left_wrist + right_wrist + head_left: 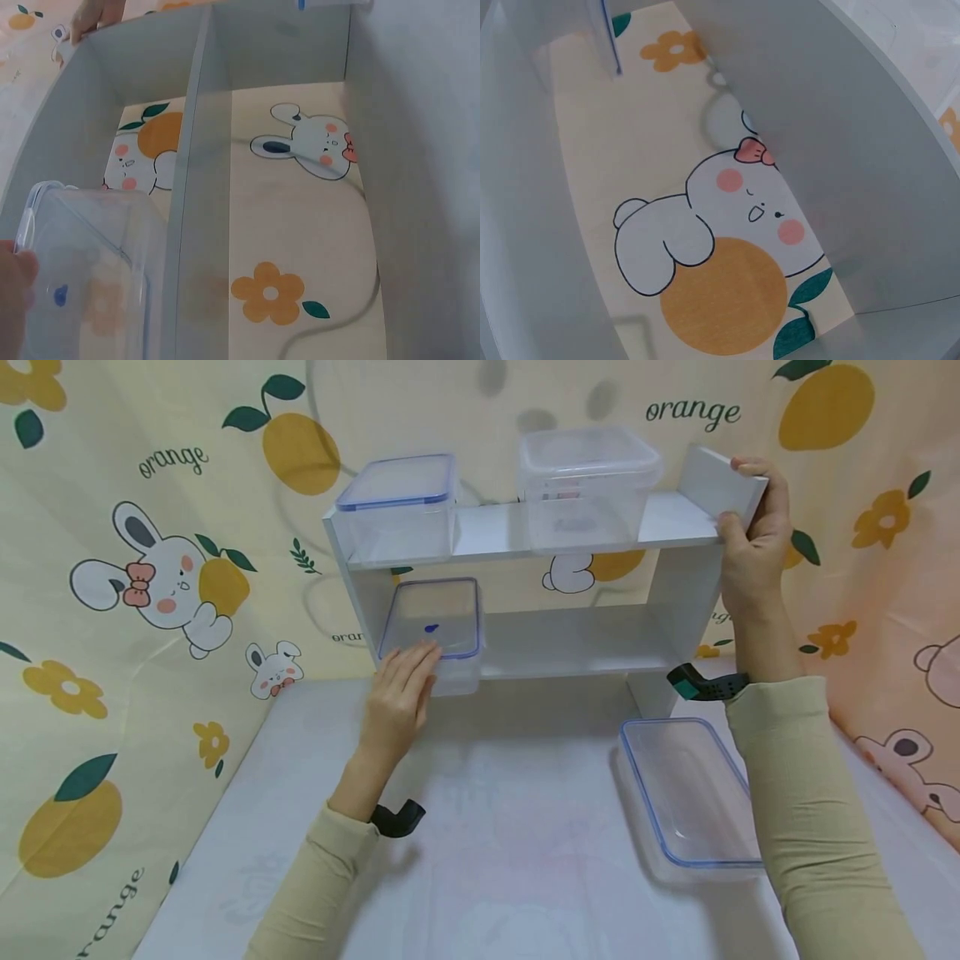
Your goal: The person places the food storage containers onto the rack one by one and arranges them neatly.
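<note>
At the middle left of the head view, a lidded container (459,677) sits at the left end of the middle board (577,639) of a grey-white shelf unit (684,597), its near end appearing to jut past the board's front edge. The left hand (395,702) lies against that near end, fingers fairly straight and close together, touching the blue-rimmed lid (435,614) rather than wrapped around it. At the upper right, the right hand (759,547) grips the short upright panel (716,485), thumb in front and fingers over the far side. If the container really does overhang, a slip of the left fingers or a knock could tip it toward the surface (487,860) below. Pressing at one corner could also skew it into the left side wall. Should the right hand's hold loosen or pull unevenly, the unit might slide or rock, unsettling the blue-lidded box (397,485) at the upper left and the clear-lidded box (588,485) at the upper centre. The shallow container (690,785) at the lower right, beside the right sleeve (795,777), could be nudged by a lowered forearm.
</note>
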`<control>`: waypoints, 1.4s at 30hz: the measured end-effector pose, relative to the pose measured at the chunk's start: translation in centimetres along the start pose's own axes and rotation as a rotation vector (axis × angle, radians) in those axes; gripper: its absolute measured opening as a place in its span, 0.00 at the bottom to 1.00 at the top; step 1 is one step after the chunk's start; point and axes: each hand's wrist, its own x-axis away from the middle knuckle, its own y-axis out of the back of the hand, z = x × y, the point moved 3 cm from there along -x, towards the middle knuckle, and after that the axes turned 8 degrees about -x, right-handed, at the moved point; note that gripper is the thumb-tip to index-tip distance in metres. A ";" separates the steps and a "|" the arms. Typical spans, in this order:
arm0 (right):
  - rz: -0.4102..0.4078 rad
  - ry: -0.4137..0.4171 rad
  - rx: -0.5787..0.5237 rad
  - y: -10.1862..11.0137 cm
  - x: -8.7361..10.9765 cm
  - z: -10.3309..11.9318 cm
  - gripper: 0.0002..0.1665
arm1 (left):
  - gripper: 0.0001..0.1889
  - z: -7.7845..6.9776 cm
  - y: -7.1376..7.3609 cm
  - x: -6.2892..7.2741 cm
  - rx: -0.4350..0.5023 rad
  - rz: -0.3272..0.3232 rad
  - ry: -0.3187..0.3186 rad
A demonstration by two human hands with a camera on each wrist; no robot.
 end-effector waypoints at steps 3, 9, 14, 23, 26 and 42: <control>-0.002 0.003 0.006 0.0 0.0 0.0 0.26 | 0.17 0.4 -0.2 0.0 0.019 0.011 0.023; 0.002 0.006 0.012 -0.2 0.2 0.2 0.26 | 0.17 1.0 -0.7 -0.1 0.039 0.032 0.061; 0.003 -0.001 0.002 -0.5 0.5 0.5 0.26 | 0.18 1.2 -0.9 -0.2 0.021 0.045 0.069; 0.003 -0.004 0.011 -0.4 0.5 0.4 0.26 | 0.18 0.9 -0.8 0.2 -0.024 0.017 0.076; 0.003 -0.002 0.011 -0.3 0.3 0.3 0.26 | 0.16 0.6 -0.7 0.4 -0.031 -0.009 0.074; 0.006 -0.005 -0.001 -0.2 0.1 0.2 0.26 | 0.17 -1.3 -0.1 2.0 0.024 -0.058 0.020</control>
